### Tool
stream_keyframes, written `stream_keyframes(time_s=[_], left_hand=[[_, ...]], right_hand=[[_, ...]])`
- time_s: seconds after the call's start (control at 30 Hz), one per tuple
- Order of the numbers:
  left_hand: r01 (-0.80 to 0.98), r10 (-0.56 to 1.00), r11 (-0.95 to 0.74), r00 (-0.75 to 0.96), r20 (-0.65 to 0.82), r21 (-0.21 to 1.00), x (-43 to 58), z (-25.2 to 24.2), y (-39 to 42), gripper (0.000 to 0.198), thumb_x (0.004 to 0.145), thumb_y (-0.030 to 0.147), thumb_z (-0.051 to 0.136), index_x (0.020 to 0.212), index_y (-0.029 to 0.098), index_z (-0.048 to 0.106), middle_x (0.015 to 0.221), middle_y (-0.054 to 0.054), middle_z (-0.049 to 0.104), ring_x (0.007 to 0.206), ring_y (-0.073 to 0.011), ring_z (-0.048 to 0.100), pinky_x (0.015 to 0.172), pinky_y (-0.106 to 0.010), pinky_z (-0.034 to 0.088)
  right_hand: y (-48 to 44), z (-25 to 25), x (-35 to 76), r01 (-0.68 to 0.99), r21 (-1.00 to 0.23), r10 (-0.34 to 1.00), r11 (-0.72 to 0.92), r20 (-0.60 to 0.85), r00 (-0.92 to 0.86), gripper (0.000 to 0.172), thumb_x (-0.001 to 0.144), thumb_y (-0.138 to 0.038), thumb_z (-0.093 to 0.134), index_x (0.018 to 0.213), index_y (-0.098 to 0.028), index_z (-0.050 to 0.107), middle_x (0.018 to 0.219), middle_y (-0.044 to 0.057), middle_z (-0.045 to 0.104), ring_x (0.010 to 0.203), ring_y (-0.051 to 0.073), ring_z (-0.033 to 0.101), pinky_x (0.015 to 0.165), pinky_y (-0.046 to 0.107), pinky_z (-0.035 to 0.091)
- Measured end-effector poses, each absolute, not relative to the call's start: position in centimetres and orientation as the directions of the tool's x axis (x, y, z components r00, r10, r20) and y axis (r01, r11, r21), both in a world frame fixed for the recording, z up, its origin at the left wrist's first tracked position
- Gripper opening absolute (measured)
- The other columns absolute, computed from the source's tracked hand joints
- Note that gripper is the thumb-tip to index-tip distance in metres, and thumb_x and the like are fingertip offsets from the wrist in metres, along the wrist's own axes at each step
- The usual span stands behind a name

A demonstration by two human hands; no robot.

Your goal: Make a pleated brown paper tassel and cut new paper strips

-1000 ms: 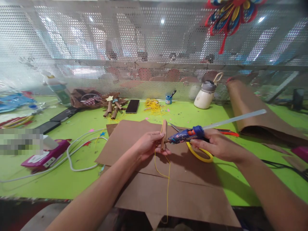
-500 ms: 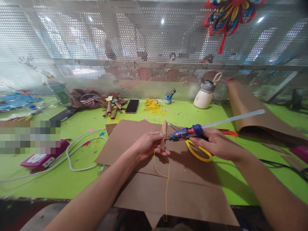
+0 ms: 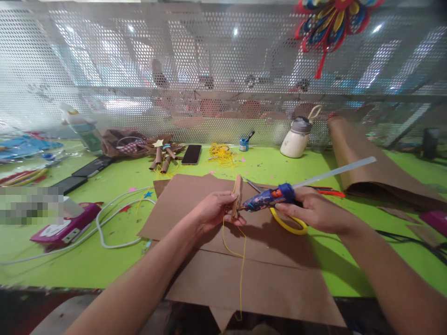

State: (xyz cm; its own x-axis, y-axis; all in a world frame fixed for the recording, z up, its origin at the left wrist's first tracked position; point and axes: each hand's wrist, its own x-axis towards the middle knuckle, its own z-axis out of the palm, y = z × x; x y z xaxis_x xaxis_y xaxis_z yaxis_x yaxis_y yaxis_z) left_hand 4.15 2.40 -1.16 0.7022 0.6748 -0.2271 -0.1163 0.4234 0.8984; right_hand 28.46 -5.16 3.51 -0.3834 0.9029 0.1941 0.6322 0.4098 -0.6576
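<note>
My left hand (image 3: 213, 211) is closed round a small rolled brown paper tube (image 3: 238, 193), held upright above the brown paper sheet (image 3: 251, 274). A yellow string (image 3: 240, 260) hangs from the tube down past the table's front edge. My right hand (image 3: 316, 210) grips a blue glue gun (image 3: 268, 198) with a long clear glue stick (image 3: 335, 171) sticking out behind. The gun's nozzle touches the lower part of the tube. Yellow-handled scissors (image 3: 289, 225) lie on the paper just under my right hand.
On the green table (image 3: 104, 260) lie a white cable (image 3: 115, 223), a pink box (image 3: 66, 225), phones (image 3: 192, 154), a bunch of paper tubes (image 3: 162, 156), loose yellow string (image 3: 222, 154), a paint pot (image 3: 244, 144), a white bottle (image 3: 296, 137) and a brown paper roll (image 3: 363, 153). A perforated metal screen (image 3: 209, 70) stands behind.
The glue gun's nozzle has dropped slightly to the lower part of the tube, and the glue stick's far end has dipped a little. My left hand stays put.
</note>
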Motion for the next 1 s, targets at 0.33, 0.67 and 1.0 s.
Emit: stream_keyframes(time_s=[0.33, 0.67, 1.0], left_hand=[[-0.121, 0.659, 0.458, 0.711, -0.245, 0.881, 4.00, -0.58, 1.88, 0.012, 0.088, 0.022, 0.047, 0.085, 0.012, 0.051, 0.059, -0.004, 0.058, 0.058, -0.0201, 0.067, 0.055, -0.031, 0.056], [-0.073, 0.629, 0.451, 0.733, -0.259, 0.890, 4.12, -0.69, 2.28, 0.017, 0.089, 0.024, 0.045, 0.088, 0.010, 0.054, 0.063, -0.008, 0.063, 0.058, -0.0204, 0.068, 0.053, -0.028, 0.055], [-0.128, 0.667, 0.465, 0.701, -0.252, 0.876, 4.03, -0.89, 2.45, 0.012, 0.087, 0.022, 0.049, 0.084, 0.011, 0.053, 0.067, -0.009, 0.064, 0.056, -0.0191, 0.067, 0.051, -0.026, 0.054]], right_hand=[[-4.92, 3.28, 28.24, 0.660, -0.665, 0.935, 0.349, 0.199, -0.293, 0.039, 0.087, -0.049, 0.049, 0.095, -0.017, 0.069, 0.074, 0.004, 0.067, 0.069, 0.018, 0.061, 0.062, 0.026, 0.047], [-5.04, 3.00, 28.16, 0.620, -0.684, 0.913, 0.384, 0.182, -0.364, 0.035, 0.088, -0.046, 0.050, 0.090, -0.017, 0.070, 0.072, 0.002, 0.065, 0.067, 0.016, 0.057, 0.065, 0.025, 0.045], [-5.39, 2.58, 28.07, 0.566, -0.739, 0.912, 0.365, 0.162, -0.376, 0.035, 0.088, -0.048, 0.051, 0.079, -0.016, 0.064, 0.071, 0.003, 0.061, 0.070, 0.016, 0.055, 0.063, 0.026, 0.044]])
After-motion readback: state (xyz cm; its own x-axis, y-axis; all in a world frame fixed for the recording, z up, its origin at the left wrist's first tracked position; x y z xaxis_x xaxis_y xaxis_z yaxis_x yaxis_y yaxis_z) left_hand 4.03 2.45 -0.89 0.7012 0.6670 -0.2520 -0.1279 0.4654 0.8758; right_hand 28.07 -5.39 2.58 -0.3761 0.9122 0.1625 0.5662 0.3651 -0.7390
